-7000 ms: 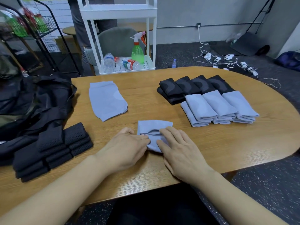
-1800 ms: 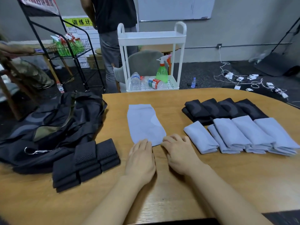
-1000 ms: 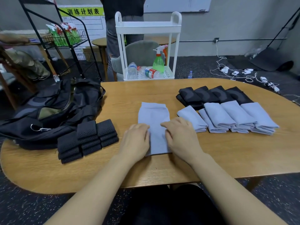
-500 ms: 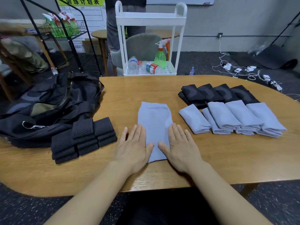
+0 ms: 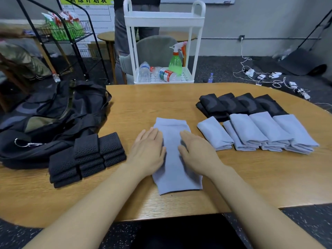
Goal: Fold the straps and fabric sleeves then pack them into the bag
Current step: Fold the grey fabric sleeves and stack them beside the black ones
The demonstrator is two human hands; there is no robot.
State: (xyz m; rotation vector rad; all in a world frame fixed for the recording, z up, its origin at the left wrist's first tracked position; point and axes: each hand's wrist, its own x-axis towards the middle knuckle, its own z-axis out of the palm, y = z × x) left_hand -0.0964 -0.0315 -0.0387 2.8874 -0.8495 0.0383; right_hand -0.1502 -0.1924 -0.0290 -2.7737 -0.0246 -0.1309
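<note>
Spanning the foreground, a wooden table (image 5: 251,177) fronts a white cart (image 5: 163,18).

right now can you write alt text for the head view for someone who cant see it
Left hand and right hand press flat on an unfolded light blue sleeve on a wooden table. Folded black straps and an open black bag lie left; folded sleeves right.

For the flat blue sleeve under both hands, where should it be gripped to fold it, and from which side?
Likely the near hem of the flat blue sleeve, pinched at its two corners from the person's side. It lies flat and lengthwise, that edge is bare, and the left hand and right hand already flank it.
</note>
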